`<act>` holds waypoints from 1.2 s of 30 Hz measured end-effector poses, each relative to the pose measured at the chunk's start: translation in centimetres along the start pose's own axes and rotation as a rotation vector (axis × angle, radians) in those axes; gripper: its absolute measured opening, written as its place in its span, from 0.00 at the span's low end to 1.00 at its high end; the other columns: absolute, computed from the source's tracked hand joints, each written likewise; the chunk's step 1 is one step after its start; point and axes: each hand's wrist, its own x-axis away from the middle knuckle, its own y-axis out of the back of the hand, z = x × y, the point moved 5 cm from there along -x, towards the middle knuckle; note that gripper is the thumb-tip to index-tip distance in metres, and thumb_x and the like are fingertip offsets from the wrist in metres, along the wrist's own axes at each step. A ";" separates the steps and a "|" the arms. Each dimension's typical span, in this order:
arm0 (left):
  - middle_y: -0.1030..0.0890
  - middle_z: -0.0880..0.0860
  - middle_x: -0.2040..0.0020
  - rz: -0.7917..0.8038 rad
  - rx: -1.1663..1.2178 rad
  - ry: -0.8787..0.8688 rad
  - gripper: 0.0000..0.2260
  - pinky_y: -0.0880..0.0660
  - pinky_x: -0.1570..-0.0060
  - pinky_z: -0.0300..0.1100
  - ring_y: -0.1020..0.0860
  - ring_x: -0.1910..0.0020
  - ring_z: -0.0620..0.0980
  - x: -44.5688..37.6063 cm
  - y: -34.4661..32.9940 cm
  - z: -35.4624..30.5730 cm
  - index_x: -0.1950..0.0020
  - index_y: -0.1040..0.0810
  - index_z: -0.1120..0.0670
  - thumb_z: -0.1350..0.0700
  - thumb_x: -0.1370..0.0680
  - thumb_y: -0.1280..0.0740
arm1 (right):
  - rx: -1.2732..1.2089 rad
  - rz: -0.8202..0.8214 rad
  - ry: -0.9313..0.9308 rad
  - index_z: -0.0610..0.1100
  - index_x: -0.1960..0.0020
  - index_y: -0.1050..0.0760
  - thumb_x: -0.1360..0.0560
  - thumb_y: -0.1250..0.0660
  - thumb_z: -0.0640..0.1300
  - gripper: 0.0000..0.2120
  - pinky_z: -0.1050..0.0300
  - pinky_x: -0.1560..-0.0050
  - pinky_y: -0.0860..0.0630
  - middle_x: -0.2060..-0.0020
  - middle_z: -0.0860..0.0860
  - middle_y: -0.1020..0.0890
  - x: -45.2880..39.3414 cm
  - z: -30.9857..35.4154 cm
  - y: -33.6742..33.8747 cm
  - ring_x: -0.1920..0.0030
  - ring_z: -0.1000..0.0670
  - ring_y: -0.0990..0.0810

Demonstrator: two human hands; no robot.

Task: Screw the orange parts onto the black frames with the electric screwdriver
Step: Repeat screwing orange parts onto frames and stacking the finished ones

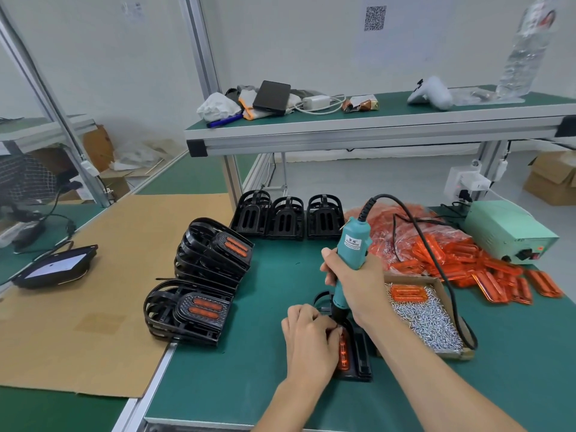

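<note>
- While driving this screw: keep the teal electric screwdriver [351,254] upright, gripped in the right hand [353,286] with fingers wrapped round the barrel, bit tip down at the top end of the orange part [343,353].
- Pin the black frame [358,357], lower centre of the frame on the green mat [243,369], under the left hand [308,341]; fingers curled, pinching the orange part at the bit, probably steadying the screw, though too small to confirm.
- Press straight down, judged best to stop the bit slipping; screw head itself hidden by fingers.
- Counted, finished frames with orange inserts: two stacks left of centre, one insert pair showing on top of each [230,244]; depth of the stacks unclear.
- Counted, bare frames: three in a row [285,218] above centre.
- Loose orange parts: too many to count, spilling from a bag [436,244] at right; one more lying in the cardboard screw tray [430,322].
- Power box [508,232]: one, far right.
</note>
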 end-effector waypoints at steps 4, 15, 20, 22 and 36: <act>0.29 0.43 0.59 0.012 0.008 0.040 0.04 0.35 0.51 0.44 0.32 0.50 0.50 0.1 -0.1 0.2 0.60 0.14 0.48 0.50 0.27 0.22 | 0.067 0.102 0.008 0.43 0.63 0.20 0.23 0.25 0.47 0.12 0.58 0.64 0.22 0.67 0.45 0.17 0.0 0.2 -0.9 0.70 0.50 0.21; 0.29 0.43 0.57 0.013 -0.027 -0.014 0.07 0.36 0.50 0.43 0.31 0.49 0.49 2.3 1.0 -0.2 0.53 0.13 0.44 0.52 0.30 0.21 | 0.105 0.162 -0.008 0.47 0.64 0.19 0.30 0.26 0.57 0.14 0.56 0.61 0.20 0.65 0.42 0.16 0.0 -0.2 -1.3 0.69 0.50 0.21; 0.29 0.41 0.55 -0.012 0.005 -0.106 0.03 0.35 0.49 0.45 0.31 0.47 0.47 3.8 1.5 -0.1 0.55 0.13 0.44 0.47 0.25 0.25 | 0.136 0.170 -0.004 0.48 0.63 0.19 0.29 0.26 0.57 0.13 0.56 0.61 0.20 0.65 0.42 0.16 0.0 -0.4 -1.1 0.69 0.50 0.20; 0.30 0.41 0.55 -0.003 -0.002 -0.145 0.09 0.36 0.48 0.45 0.31 0.47 0.47 4.2 1.8 -0.4 0.55 0.13 0.44 0.41 0.23 0.29 | 0.131 0.166 -0.008 0.48 0.63 0.19 0.29 0.26 0.58 0.13 0.58 0.61 0.20 0.65 0.43 0.16 0.0 -0.5 -1.1 0.69 0.50 0.20; 0.27 0.44 0.54 0.045 -0.149 -0.248 0.08 0.29 0.53 0.46 0.27 0.49 0.49 5.0 2.3 -0.8 0.53 0.13 0.43 0.42 0.28 0.26 | 0.110 0.179 -0.017 0.49 0.66 0.20 0.29 0.26 0.57 0.14 0.60 0.62 0.22 0.67 0.47 0.16 -0.1 -0.8 -0.9 0.69 0.50 0.20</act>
